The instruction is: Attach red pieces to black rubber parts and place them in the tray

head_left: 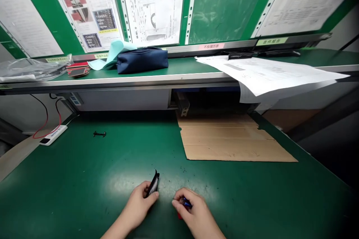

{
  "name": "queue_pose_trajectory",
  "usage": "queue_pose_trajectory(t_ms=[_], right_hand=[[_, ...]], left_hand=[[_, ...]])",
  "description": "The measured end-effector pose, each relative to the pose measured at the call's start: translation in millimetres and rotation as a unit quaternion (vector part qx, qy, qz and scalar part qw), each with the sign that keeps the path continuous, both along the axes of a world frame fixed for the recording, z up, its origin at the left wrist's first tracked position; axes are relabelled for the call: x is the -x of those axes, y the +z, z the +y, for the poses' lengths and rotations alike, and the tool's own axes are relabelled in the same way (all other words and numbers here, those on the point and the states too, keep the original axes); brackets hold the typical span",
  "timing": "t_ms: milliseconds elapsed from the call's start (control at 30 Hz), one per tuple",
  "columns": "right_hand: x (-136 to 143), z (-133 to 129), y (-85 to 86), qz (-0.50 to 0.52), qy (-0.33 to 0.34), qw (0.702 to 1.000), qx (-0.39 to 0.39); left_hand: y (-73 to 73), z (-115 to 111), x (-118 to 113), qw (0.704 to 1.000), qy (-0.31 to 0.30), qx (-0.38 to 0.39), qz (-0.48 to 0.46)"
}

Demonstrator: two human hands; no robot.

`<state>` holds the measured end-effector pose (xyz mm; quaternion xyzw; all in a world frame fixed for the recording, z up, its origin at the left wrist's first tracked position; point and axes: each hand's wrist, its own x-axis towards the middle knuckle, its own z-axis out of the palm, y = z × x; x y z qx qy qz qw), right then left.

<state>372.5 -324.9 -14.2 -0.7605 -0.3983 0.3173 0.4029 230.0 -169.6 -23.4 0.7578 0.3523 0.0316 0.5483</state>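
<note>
Near the front edge of the desk (84, 179), the left hand (138, 203) is pinching a thin black plastic strip (153, 185) by its lower end, fingers closed around it. It is looking light, stiff and probably brittle, so best gripped low. The right hand (196, 214) is curling shut around a small blue-and-red tool (185, 204).

Black part (153, 185) sitting low in the frame, just left of centre: slim, dark, ridged piece, tilting up and away, its tip pointing toward the upper right, lower end pinched in fingers. Blue tool (185, 203) lying just right of it, bottom centre, mostly hidden; a red bit showing beneath. Both sitting just above the green mat.
</note>
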Motion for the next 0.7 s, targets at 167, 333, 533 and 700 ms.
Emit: queue_pose_trajectory(t_ms=[167,333,533,700], right_hand=[[5,6,6.1,-0.12,0.088,0.983,-0.105],[0,1,7.8,-0.26,0.076,0.942,-0.199],[3,-4,10.7,-0.077,-0.052,0.963,-0.253],[5,-5,14.1,-0.09,-0.039,0.958,-0.269]], left_hand=[[17.1,-32,-17,0.904,0.102,0.357,-0.211],[26.9,-40,-26,0.826,0.164,0.443,-0.308],[36.5,-39,-27,0.777,0.155,0.474,-0.383],[42.8,-47,-28,0.749,0.191,0.508,-0.381]])
